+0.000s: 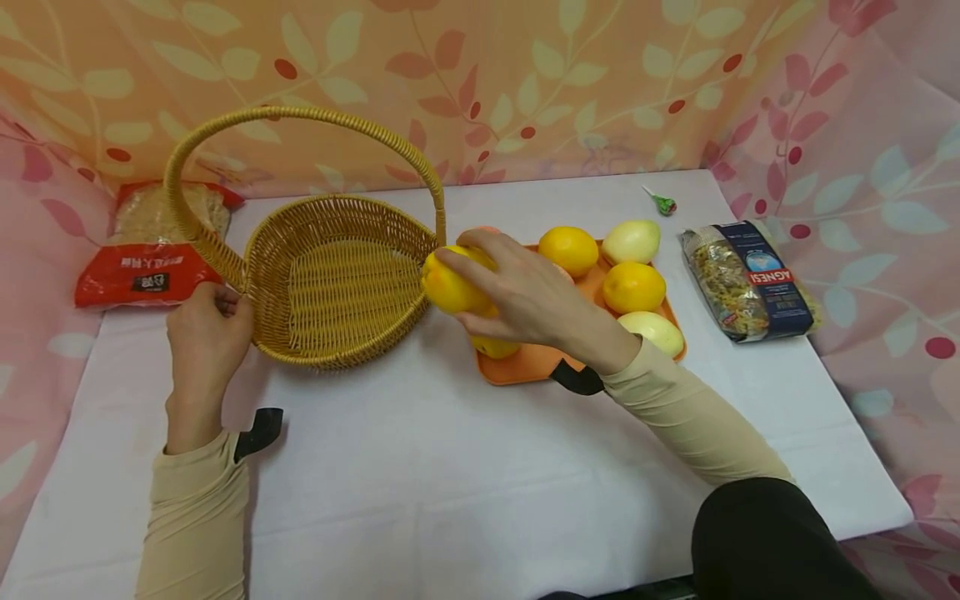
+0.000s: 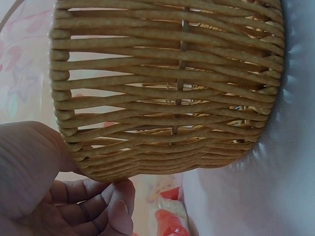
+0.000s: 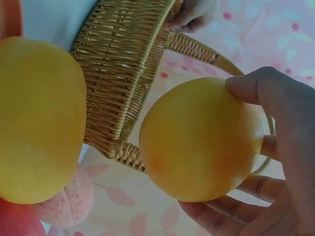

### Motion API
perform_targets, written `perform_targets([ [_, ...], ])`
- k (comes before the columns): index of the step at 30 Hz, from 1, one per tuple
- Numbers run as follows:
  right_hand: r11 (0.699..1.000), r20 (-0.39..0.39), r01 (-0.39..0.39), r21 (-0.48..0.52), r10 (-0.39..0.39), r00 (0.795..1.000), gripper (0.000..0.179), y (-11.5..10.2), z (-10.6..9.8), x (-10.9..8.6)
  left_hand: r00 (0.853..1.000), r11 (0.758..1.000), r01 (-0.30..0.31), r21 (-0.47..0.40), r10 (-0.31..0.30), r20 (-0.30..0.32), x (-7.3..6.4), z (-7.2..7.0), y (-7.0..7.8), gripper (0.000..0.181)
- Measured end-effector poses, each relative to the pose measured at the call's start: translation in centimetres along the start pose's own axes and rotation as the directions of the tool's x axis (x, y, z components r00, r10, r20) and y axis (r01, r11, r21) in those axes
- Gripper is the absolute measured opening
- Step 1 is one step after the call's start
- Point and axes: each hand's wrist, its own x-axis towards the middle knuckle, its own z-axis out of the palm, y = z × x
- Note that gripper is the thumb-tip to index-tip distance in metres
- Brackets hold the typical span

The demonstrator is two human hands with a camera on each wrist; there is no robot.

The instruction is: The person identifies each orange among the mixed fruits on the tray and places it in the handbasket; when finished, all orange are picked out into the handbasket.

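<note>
My right hand [image 1: 536, 292] holds a lemon [image 1: 456, 282] above the table, just off the right rim of a wicker basket [image 1: 337, 360]. The right wrist view shows thumb and fingers curled round that yellow fruit [image 3: 199, 140]. At the basket's left side, by the foot of its tall handle [image 1: 300, 112], my left hand [image 1: 210, 337] grips the rim. Seen closer, the left thumb and bent fingers [image 2: 120, 206] are at the woven edge. Under my right forearm an orange tray [image 1: 517, 367] carries several lemons [image 1: 567, 250] and pale yellow fruits [image 1: 632, 242], partly hidden.
A red bag [image 1: 150, 271] of dry food lies left of the basket. Toward the right edge are a pasta packet [image 1: 750, 283] and a small wrapped lollipop [image 1: 663, 202]. Beside the tray's fruit shows a pink bumpy thing [image 3: 69, 199]. Patterned cloth hangs behind the table.
</note>
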Motion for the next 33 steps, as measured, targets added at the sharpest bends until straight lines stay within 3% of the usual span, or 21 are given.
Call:
perform_targets([
  [11, 0.996, 0.107, 0.068, 0.051, -0.073, 0.992, 0.059, -0.3, 0.4, 2.8, 1.0, 1.0, 0.006, -0.004, -0.006, 0.014, 0.0, -0.1, 0.1, 0.035],
  [19, 0.989, 0.149, 0.143, -0.041, -0.135, 0.98, 0.058, -1.6, 0.7, 5.1, 1.0, 1.0, 0.001, 0.001, -0.001, 0.007, 0.0, -0.1, 0.1, 0.035],
  [33, 0.983, 0.285, 0.16, -0.093, -0.128, 0.95, 0.056, -2.6, 2.7, 8.5, 0.998, 1.0, -0.029, 0.009, 0.029, -0.061, -0.1, 0.2, 0.0, 0.029],
])
